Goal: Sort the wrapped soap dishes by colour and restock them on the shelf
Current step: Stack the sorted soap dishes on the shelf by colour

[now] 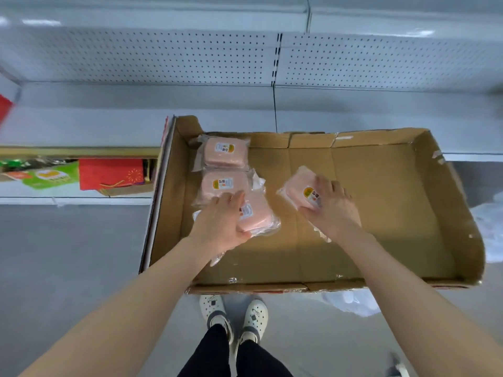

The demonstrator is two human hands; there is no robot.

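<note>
A wide cardboard tray point(381, 202) sits on the white shelf. Along its left side lie three pink soap dishes in clear wrap: the far one point(224, 153), the middle one point(223, 185) and the near one point(255, 216). My left hand point(221, 224) grips the near dish, fingers over its left side and thumb under its front edge. My right hand point(333, 208) grips a fourth pink wrapped dish point(300, 190) near the tray's middle, tilted, with its label facing up.
White pegboard shelving point(163, 58) rises behind the tray. A lower shelf at left holds red and green packets point(109, 174). Crumpled clear plastic point(490, 227) lies right of the tray and below its front edge. My feet stand on the grey floor point(68, 254).
</note>
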